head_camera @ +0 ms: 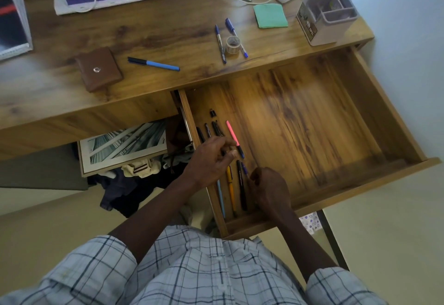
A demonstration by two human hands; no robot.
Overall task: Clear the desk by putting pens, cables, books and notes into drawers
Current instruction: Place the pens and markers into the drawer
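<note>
Checked shirt sleeves (96,268) lead to both hands in the open drawer (312,122). Left hand (211,160) pinches pens at its left end; right hand (270,189) is curled beside a black pen (241,184), grip unclear. More pens lie on the far desk (168,35).

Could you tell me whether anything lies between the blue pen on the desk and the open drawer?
Nothing visible does. The blue pen lies on bare desk close to the front edge, and the drawer is open just below it. The wallet sits off to its side, and both hands are down among the pens already inside.
</note>
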